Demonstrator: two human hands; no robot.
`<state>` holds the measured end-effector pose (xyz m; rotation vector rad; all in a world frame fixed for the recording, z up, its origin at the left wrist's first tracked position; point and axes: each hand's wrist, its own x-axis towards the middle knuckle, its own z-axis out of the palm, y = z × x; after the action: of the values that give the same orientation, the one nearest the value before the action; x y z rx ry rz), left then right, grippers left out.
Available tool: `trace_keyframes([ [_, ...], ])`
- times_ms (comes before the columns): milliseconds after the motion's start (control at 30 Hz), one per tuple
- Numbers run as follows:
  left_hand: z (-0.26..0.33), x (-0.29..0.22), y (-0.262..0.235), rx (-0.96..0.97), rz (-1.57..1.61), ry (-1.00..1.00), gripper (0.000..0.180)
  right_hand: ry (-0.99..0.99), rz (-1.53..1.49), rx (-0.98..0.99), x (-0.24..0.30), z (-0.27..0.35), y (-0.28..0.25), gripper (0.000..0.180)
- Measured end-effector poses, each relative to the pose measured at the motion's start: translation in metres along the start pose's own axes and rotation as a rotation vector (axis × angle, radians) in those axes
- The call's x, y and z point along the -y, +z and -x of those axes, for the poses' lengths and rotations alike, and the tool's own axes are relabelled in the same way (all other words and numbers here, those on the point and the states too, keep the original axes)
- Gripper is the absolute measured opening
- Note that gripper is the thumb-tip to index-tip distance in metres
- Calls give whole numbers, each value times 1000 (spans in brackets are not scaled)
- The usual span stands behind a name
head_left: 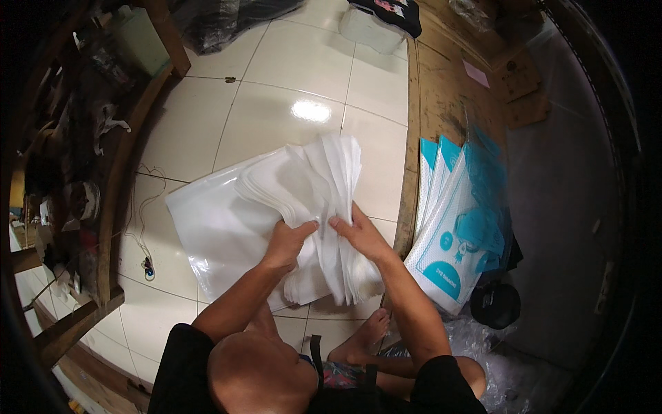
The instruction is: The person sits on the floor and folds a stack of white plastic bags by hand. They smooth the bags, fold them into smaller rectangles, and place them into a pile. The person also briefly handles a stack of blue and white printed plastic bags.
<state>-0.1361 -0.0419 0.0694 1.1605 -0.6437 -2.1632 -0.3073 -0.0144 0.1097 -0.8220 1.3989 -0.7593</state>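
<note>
A thick stack of thin, floppy white sheets (324, 179) is bent and fanned between my two hands. My left hand (291, 243) grips its left part, the thumb pressed on top and the fingers hidden underneath. From the other side my right hand (360, 233) closes round the sheets, its thumb near the left thumb and its fingers behind the outer layers. The stack's lower edges spread loosely toward my feet. Beneath it, a larger glossy white plastic sheet or bag (217, 207) lies on the tiles. Whether the thin layers are bags or single sheets, I cannot tell.
White-and-turquoise printed packages (448, 241) lie overlapping at the right, beside a wooden board (441, 83). A round black object (495, 305) and crumpled clear plastic (496, 359) are nearer me. Wooden shelving (127, 152) runs along the left, with a thin cord (141, 234) beside it.
</note>
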Motion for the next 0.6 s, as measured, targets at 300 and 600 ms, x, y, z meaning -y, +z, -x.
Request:
trace_keyframes([
  [300, -11, 1, -4, 87, 187, -86, 38, -105, 64, -48, -22, -5, -10, 64],
  [600, -2, -7, 7, -13, -60, -20, 36, -117, 181, 7, -14, -9, 4, 71],
])
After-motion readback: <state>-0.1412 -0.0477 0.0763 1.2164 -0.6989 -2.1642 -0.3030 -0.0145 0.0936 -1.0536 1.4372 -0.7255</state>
